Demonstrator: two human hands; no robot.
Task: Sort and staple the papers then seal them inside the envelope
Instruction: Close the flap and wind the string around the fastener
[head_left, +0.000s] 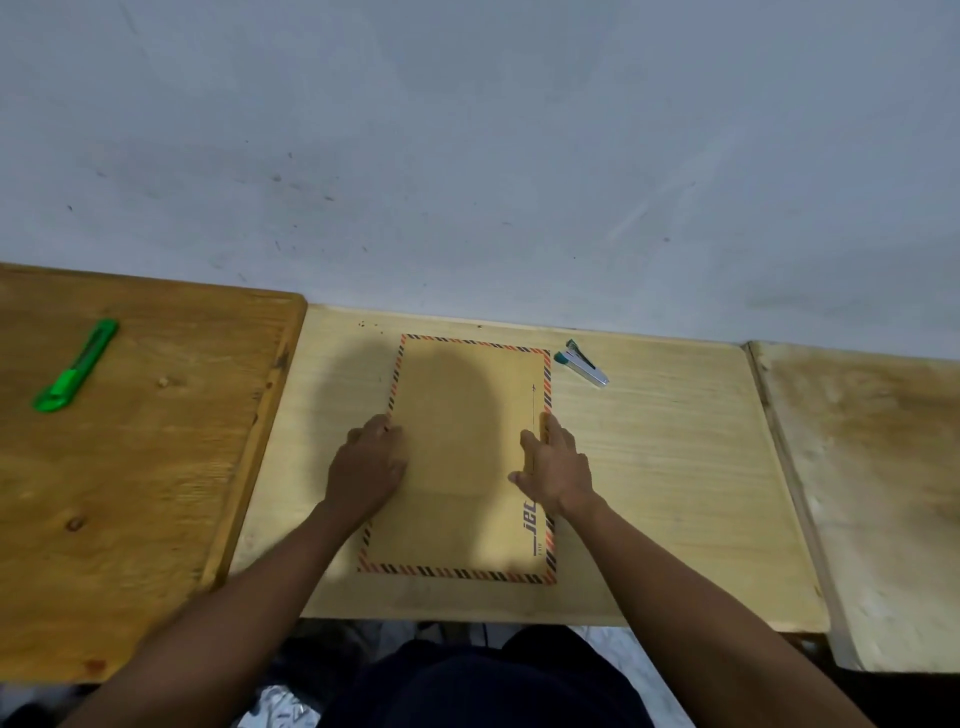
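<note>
Envelope (462, 457) lies flat mid-counter (675, 467), both your hands on it: left hand (369, 467) and right hand (558, 467) press its side edges, fingers relaxed, gripping nothing. No papers visible; stapler (582, 362) sits beside. Looks like sealing; next, press the flap firmly.

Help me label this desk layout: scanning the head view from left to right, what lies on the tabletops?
Green utility knife → left hand on the envelope's left edge → brown envelope → right hand on its right edge → stapler.
</note>
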